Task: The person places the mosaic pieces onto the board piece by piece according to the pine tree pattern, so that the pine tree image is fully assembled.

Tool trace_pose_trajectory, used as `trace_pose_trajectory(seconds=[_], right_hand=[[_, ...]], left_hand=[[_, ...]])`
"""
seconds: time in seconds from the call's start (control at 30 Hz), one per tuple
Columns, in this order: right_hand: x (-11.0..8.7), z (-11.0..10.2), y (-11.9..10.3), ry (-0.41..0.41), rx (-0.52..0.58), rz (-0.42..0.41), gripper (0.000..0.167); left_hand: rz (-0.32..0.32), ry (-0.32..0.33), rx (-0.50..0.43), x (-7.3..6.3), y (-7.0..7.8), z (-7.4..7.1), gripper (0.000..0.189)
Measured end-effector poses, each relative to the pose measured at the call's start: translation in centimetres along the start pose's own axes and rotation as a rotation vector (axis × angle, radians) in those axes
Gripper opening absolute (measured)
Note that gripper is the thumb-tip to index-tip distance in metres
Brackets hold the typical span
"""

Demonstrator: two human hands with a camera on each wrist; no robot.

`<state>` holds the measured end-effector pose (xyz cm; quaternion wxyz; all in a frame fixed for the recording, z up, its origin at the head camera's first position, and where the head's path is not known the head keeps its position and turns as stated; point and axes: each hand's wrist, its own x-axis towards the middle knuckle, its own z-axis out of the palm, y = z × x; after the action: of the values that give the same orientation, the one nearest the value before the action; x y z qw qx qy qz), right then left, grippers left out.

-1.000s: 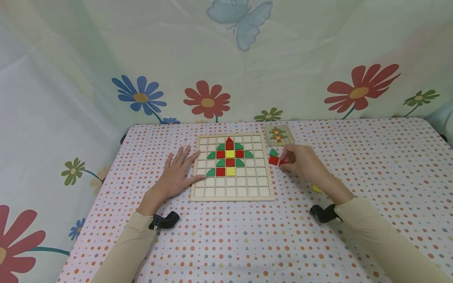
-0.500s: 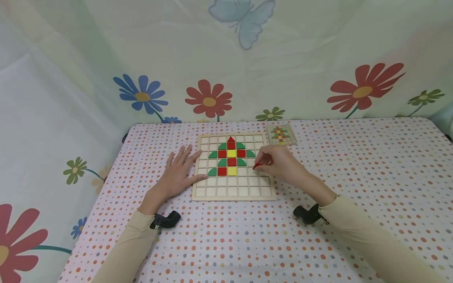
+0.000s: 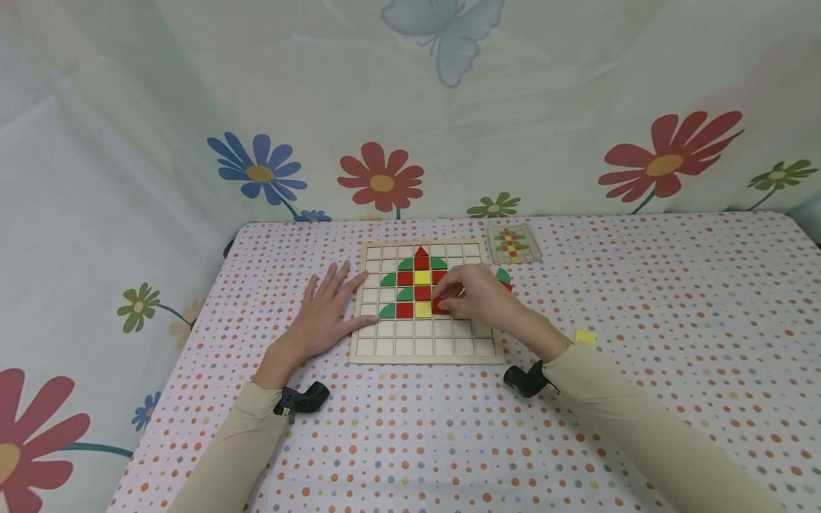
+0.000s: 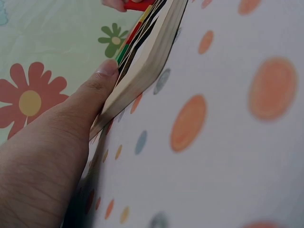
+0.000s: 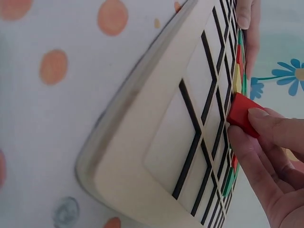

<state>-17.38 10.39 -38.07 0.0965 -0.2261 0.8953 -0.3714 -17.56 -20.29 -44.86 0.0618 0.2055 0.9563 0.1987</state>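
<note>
A square wooden grid board [image 3: 394, 348] lies on the table, holding red, yellow and green tiles in a tree-like pattern. My right hand [image 3: 477, 296] pinches a red square tile [image 5: 243, 114] between thumb and fingers, over the cell just right of the lower yellow tile [image 3: 423, 309]. In the right wrist view the tile is tilted, one edge at the board. My left hand [image 3: 317, 313] lies spread at the board's left edge, its thumb by the lowest green tile [image 3: 388, 311]. The left wrist view shows that thumb [image 4: 102, 78] resting on the board's rim.
Behind the board's right corner lies a small pattern card [image 3: 514, 244] with a tree picture. Right of the board sit a loose green tile [image 3: 503, 275] and a red one, partly hidden by my right hand. A yellow tile [image 3: 585, 337] lies near the right sleeve.
My right hand has carried the red tile from the loose pieces leftward onto the board, beside the lower yellow tile. The left hand has stayed in place.
</note>
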Motion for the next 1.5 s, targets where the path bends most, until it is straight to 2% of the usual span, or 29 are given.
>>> trace_pose_trajectory(seconds=[0.33, 0.63, 0.97, 1.2, 1.33, 1.5], right_hand=[[-0.1, -0.4, -0.3, -0.033, -0.066, 0.025, 0.011], [0.1, 0.6, -1.7, -0.071, -0.213, 0.064, 0.015], [0.0, 1.3, -2.5, -0.044, -0.311, 0.043, 0.016], [-0.2, 1.8, -2.3, -0.025, -0.399, -0.030, 0.014], [-0.7, 1.9, -2.0, 0.003, -0.377, -0.054, 0.015], [-1.6, 0.8, -1.4, -0.030, -0.235, -0.043, 0.018]], left_hand=[[0.007, 0.005, 0.000, 0.2, 0.4, -0.1, 0.090], [-0.002, -0.003, -0.007, -0.1, 0.3, 0.0, 0.090], [-0.005, -0.005, -0.002, -0.1, 0.2, 0.0, 0.090], [-0.005, 0.002, -0.001, -0.2, 0.1, -0.1, 0.092], [-0.003, 0.006, -0.011, -0.3, 0.2, -0.3, 0.092], [0.003, 0.003, -0.023, -0.2, 0.2, -0.2, 0.091]])
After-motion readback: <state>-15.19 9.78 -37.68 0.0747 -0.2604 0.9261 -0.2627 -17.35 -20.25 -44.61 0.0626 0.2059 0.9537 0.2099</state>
